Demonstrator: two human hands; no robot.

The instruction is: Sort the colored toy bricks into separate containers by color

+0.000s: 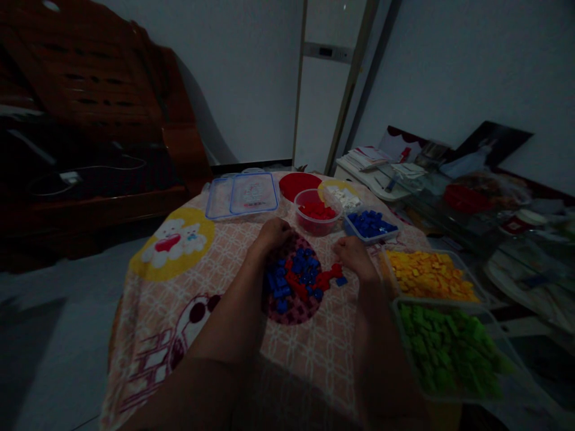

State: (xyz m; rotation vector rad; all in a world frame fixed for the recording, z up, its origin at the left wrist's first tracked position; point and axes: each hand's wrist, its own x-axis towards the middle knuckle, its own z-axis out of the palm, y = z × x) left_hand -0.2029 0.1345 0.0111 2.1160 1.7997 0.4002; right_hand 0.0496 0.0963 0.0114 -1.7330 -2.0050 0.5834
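Observation:
A pile of blue building blocks and red building blocks lies on a dark round patch of the patterned tablecloth. At the pile's far left edge, my left hand is closed with its fingers curled; whatever it may hold is hidden. My right hand is to the right of the pile, fingers pinched together, and I cannot make out anything between them. Just below its fingertips lie a few red pieces and a single blue block. Beyond the hands stands a clear round tub of red blocks.
Blue-rimmed clear lids lie at the back left, beside a red round lid. White blocks and a box of blue blocks sit back right. Boxes of yellow blocks and green blocks line the right edge.

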